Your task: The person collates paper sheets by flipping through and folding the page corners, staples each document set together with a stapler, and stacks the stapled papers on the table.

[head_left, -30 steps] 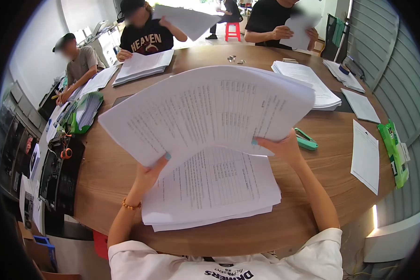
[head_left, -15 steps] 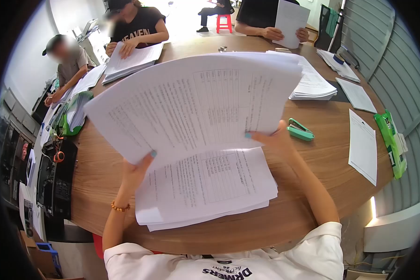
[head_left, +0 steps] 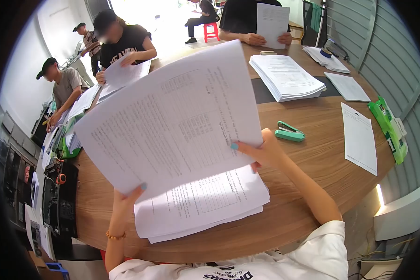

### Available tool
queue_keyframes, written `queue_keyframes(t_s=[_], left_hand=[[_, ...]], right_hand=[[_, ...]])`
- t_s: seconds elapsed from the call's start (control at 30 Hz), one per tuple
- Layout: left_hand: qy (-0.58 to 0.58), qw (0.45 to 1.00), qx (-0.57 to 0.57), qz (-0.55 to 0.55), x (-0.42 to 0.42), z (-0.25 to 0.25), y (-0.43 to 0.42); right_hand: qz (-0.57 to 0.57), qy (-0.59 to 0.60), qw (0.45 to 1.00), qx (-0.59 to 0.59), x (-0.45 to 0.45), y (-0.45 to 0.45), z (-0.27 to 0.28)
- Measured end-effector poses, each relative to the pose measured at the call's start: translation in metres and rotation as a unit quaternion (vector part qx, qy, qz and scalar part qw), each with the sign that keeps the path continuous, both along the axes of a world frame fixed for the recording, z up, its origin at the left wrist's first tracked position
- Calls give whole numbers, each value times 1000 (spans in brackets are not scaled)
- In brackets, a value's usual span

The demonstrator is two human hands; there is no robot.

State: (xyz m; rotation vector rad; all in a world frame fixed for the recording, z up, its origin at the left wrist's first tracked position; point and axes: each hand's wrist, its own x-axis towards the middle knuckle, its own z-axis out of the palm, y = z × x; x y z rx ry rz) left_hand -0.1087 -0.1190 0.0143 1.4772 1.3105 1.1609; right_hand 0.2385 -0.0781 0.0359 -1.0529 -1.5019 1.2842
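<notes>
Printed sheets (head_left: pixel 172 126) are held up in front of me by their lower edge, tilted down to the left. My left hand (head_left: pixel 127 201) pinches the lower left corner, thumb on the near face. At the lower right corner my right hand (head_left: pixel 263 151) grips the same sheets, its thumb also on the print. How many sheets are held I cannot tell. Below them a stack of printed paper (head_left: pixel 196 217) lies on the wooden table (head_left: pixel 312 186), its far part hidden. A green stapler (head_left: pixel 290 132) rests just beyond my right hand.
A thick paper stack (head_left: pixel 287 77) lies farther back. On the right are a loose sheet (head_left: pixel 359 137), a green packet (head_left: pixel 388 130) and papers (head_left: pixel 330 61) with a tape roll on top. Black equipment (head_left: pixel 60 200) stands left. Several people sit around, some handling papers.
The held sheets have gone from bowed to flatter, and their right end has moved left, uncovering more of the far stack. Both hands keep their grip. My view has shifted slightly.
</notes>
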Motion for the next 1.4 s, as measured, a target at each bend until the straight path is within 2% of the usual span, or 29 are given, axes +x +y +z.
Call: queue_keyframes(t_s=[0.03, 0.13, 0.2, 0.27, 0.33, 0.4, 0.47, 0.6, 0.7, 0.9, 1.0, 1.07, 1.1, 1.13, 1.2, 1.23, 1.3, 1.4], left_hand=[[-50, 997, -56, 10, 0, 7, -10], [-16, 1000, -25, 4, -19, 26, -17], [66, 964, 245, 84, -44, 29, 11], [136, 943, 302, 42, -26, 71, 31], [225, 933, 259, -109, 12, 111, 48], [118, 955, 141, -232, 54, 117, 71], [92, 939, 181, -278, 88, 110, 92], [59, 944, 157, -284, 111, 95, 114], [39, 961, 90, -257, 116, 85, 118], [19, 963, 130, -237, 121, 68, 123], [10, 963, 131, -235, 124, 56, 129], [-11, 966, 105, -236, 128, 48, 131], [-15, 966, 102, -238, 130, 44, 131], [3, 969, 79, -235, 132, 39, 132], [19, 970, 52, -236, 136, 28, 135], [46, 971, 38, -233, 137, 22, 137], [72, 969, 23, -235, 141, 11, 138], [76, 972, 21, -220, 145, -1, 139]], right_hand=[[-4, -30, 999, 12, 0, -7, 2], [15, -55, 998, 17, 3, -21, -3], [42, -53, 998, 3, 3, -27, -6], [71, -52, 996, -7, -3, -30, -6], [81, -57, 995, -26, -8, -31, -3], [81, -63, 994, -42, -10, -30, -1], [80, -78, 991, -77, -7, -30, 2], [54, -100, 990, -82, 3, -32, -1], [49, -100, 990, -86, 8, -34, -4], [44, -129, 989, -65, 10, -34, -5], [56, -191, 975, -96, 17, -30, -1], [25, -233, 966, 112, 29, -22, -8], [-7, -331, 942, 56, 31, -22, 13], [-8, -333, 942, 52, 31, -16, 13], [-106, -274, 938, 185, 29, -3, 3], [-108, -276, 938, 179, 26, 6, -2], [-59, -151, 983, 83, 17, 24, -14], [-77, -138, 982, 105, 1, 46, -32]])
